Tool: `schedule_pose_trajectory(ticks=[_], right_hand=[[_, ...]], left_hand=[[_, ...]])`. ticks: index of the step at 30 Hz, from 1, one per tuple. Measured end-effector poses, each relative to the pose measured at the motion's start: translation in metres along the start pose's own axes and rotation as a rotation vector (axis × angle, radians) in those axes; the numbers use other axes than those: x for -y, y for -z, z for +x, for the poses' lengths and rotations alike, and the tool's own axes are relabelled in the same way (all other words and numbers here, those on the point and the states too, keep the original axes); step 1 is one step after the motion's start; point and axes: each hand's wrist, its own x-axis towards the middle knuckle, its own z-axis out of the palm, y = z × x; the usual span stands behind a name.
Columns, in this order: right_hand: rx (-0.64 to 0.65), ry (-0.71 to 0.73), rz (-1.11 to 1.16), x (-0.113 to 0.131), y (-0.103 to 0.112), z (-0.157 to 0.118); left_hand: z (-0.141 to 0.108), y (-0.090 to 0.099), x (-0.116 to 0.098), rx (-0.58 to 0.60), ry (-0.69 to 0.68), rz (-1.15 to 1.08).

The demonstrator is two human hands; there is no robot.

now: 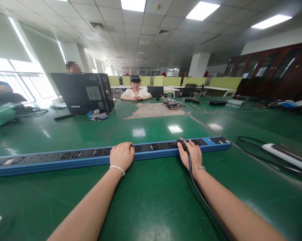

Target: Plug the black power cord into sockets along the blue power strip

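A long blue power strip with black sockets along its top lies across the green table in front of me. My left hand is closed over the strip near its middle, fingers curled over the far edge. Further right, my right hand grips a black plug at one of the sockets. Whether the plug's pins are fully in the socket I cannot tell. From the plug a black cable runs down beside my right forearm towards the table's near edge.
A black computer case stands at the back left, with a glove before it. A white power strip and black cables lie at right. Metal parts and a bottle stand farther back. A person sits opposite.
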Motion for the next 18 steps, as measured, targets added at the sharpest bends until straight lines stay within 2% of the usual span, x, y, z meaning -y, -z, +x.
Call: schedule_pose_trajectory(ticks=[13,18], right_hand=[[0.072,-0.014,-0.01,0.004,0.01,0.003],[0.052,-0.004,0.0,0.004,0.011,0.002]], left_hand=[[-0.001,0.0,0.0,-0.007,-0.021,-0.01],[-0.003,-0.003,0.0,-0.035,-0.061,-0.01]])
